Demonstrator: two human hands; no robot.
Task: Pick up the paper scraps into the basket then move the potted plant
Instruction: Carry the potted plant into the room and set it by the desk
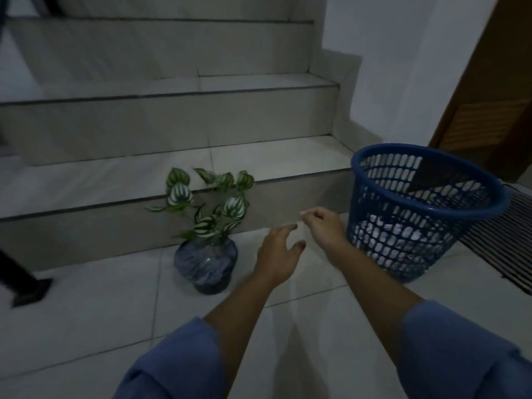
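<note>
A potted plant (205,226) with striped green leaves in a dark glassy round pot stands on the tiled floor against the lowest stair step. To its right stands a blue mesh basket (426,197), and white paper scraps (383,230) show through its lower wall. My left hand (277,254) hovers just right of the pot, fingers spread and relaxed, holding nothing. My right hand (322,223) hangs between the plant and the basket, fingers loosely curled, with nothing visible in it.
Tiled stairs (172,116) rise behind the plant. A dark ribbed mat (501,240) lies on the floor to the right of the basket, below a wooden door (489,96). A dark leg of some object (26,286) stands at the far left.
</note>
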